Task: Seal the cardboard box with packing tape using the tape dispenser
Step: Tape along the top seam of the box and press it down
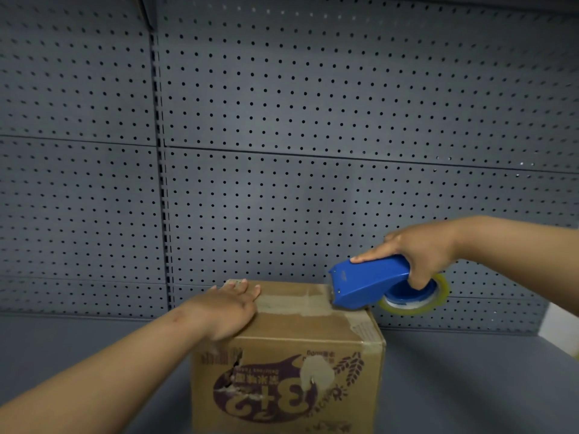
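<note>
While the left hand [233, 308] lay flat and unclenched on the cardboard box [288, 355], which seemed light and stiff, the right hand [419, 261] gripped the tape dispenser [366, 283] at the box's far right top edge.

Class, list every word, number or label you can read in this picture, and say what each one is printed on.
"3+2", printed upside down in large characters on the front of the cardboard box.
Smaller print around it on the box front: too blurred to read.
Small mark on the blue tape dispenser: too small to read.
Pegboard wall: no text.

Shop — grey pegboard shelving [313, 120]
</note>
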